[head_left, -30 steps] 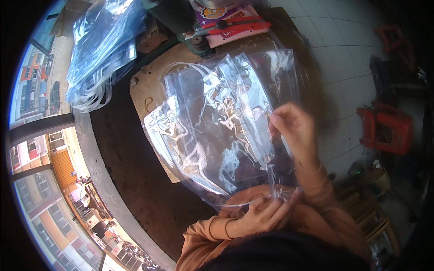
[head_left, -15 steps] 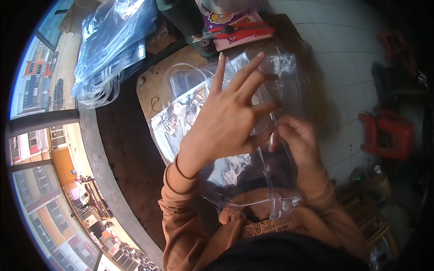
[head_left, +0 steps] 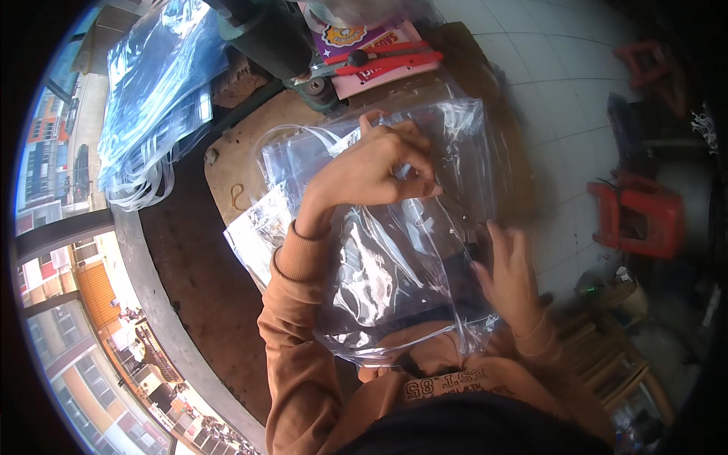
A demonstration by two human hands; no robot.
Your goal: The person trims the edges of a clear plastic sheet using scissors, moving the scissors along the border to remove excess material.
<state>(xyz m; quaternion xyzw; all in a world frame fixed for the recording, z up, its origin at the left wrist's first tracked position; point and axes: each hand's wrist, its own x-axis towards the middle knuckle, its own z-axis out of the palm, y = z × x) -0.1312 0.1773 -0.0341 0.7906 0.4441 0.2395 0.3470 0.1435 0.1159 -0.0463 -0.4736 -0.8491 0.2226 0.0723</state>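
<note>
Clear plastic, thin and glossy, makes up the bag that lies over a stack of similar bags on the brown worktop, its near edge hanging toward the person's lap. The left hand reaches across the far end with fingers curled together, pinching the film near the top edge. The right hand rests at the bag's right side with fingers loosely spread; whether it grips the edge or only presses on it I cannot tell.

Beyond the bag sit a pink printed card with a red-handled tool on it, a dark green machine, and to the left a bluish heap of more bags with white loop handles. A red stool stands on the tiled floor to the right.

The film looks slippery and clingy: a pinch this small could slide off, or lift the sheet beneath along with it, and a sharp pull might stretch or crease the thin plastic.
</note>
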